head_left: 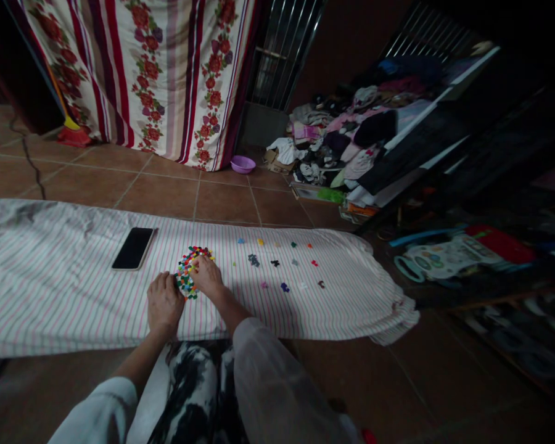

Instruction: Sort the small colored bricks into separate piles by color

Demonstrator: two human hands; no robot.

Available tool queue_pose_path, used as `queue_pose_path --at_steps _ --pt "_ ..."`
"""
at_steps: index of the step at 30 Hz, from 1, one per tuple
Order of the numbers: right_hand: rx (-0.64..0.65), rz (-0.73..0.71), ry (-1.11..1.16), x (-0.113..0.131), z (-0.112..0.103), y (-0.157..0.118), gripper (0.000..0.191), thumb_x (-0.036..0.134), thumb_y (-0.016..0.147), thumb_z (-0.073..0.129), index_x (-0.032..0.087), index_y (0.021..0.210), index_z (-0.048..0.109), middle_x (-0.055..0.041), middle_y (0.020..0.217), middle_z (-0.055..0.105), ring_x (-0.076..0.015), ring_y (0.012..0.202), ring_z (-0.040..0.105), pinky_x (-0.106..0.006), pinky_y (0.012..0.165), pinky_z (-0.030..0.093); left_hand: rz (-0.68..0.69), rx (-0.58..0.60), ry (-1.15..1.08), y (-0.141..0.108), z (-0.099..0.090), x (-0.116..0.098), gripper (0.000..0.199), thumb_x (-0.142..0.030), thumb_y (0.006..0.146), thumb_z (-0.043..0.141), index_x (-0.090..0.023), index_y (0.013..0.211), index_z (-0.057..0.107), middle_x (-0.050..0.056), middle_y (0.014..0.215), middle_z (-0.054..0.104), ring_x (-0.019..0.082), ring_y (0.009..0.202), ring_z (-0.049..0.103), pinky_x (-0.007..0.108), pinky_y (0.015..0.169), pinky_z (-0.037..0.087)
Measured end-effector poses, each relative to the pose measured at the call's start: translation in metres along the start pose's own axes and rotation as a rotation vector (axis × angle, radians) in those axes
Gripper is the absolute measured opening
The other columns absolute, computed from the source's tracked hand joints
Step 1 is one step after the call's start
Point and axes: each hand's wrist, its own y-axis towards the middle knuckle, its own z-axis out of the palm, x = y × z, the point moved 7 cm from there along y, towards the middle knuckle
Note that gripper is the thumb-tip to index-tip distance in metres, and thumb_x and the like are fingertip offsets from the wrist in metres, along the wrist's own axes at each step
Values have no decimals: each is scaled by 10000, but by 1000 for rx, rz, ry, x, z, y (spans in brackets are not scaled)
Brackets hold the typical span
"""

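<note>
On the striped cloth lies a heap of tiny multicoloured pieces [188,287], mostly green, red, yellow, orange and white. My right hand [206,275] reaches over its right side, fingertips pinched together down among the pieces; whatever is between them is too small to make out. Against the heap's left edge rests my left hand [165,303], its fingers curled and their tips mostly hidden. Right of my hands, small same-coloured groups sit in rough rows, among them a grey cluster [253,260], a black cluster [275,263], a dark blue cluster [285,287] and a pink cluster [264,285].
A dark-screened phone [134,249] lies left of the heap on the striped cloth [74,277]. Beyond the low surface are a floral curtain [166,74], a purple basin [243,164] and a pile of clothes [342,135]. A colourful plastic item [444,256] stands at right.
</note>
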Motion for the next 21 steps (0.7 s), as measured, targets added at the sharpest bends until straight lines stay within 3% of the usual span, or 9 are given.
queue_pose_path --at_steps 10,21 --pt "-80 -41 73 -5 -6 -5 120 172 855 551 236 956 567 3 927 672 -154 872 618 -250 774 448 5 15 -3 2 -4 -1 242 -151 849 438 -108 1045 573 175 1154 625 292 1125 556 423 931 428" --pt "-117 -71 77 -8 -9 -8 188 175 870 531 243 1030 604 -12 1023 664 -157 943 610 -255 831 464 17 7 15 2 -2 -1 234 -158 851 434 -115 1036 571 167 1128 632 290 1080 568 417 911 431"
